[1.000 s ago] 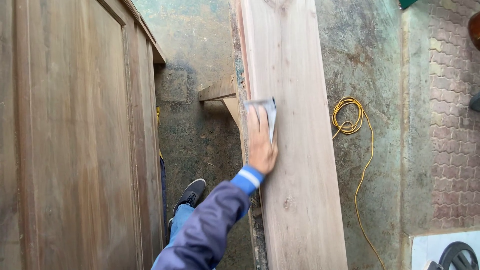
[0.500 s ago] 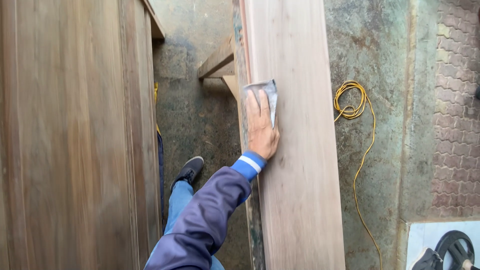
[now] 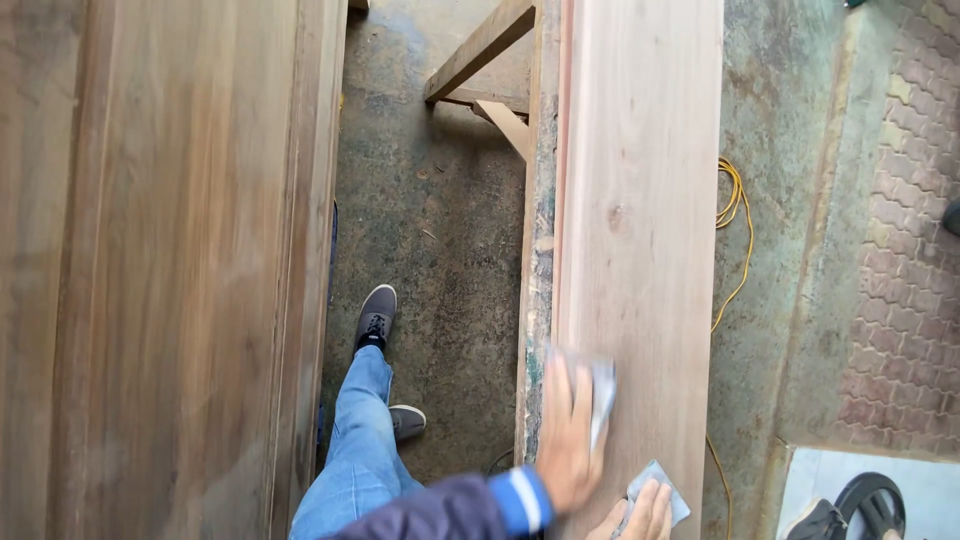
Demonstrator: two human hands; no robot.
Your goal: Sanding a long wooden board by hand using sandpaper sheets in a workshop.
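While both hands work at the bottom edge of the frame, the left hand (image 3: 568,440) lies flat on the plank (image 3: 640,230), palm pressing a grey sanding sheet (image 3: 603,395) against the wood; fingers spread over it, not curled, and motion blur softens the outline. Right hand (image 3: 640,515) shows only fingertips at bottom centre, pinching a second grey sheet (image 3: 658,490) on the plank just beside the first. Blue sleeve (image 3: 450,510) with striped cuff enters from the lower left.

Judgement: sanding goes best with even palm pressure, strokes along the grain, sheet kept flat so no edge digs in.

Left of the plank, lower centre, jeans and two dark shoes (image 3: 376,315) stand on stained concrete floor (image 3: 430,230). Large wooden panel (image 3: 170,270) fills the left side. Yellow cord (image 3: 735,235) trails right of the plank. Trestle (image 3: 485,60) sits at top centre.
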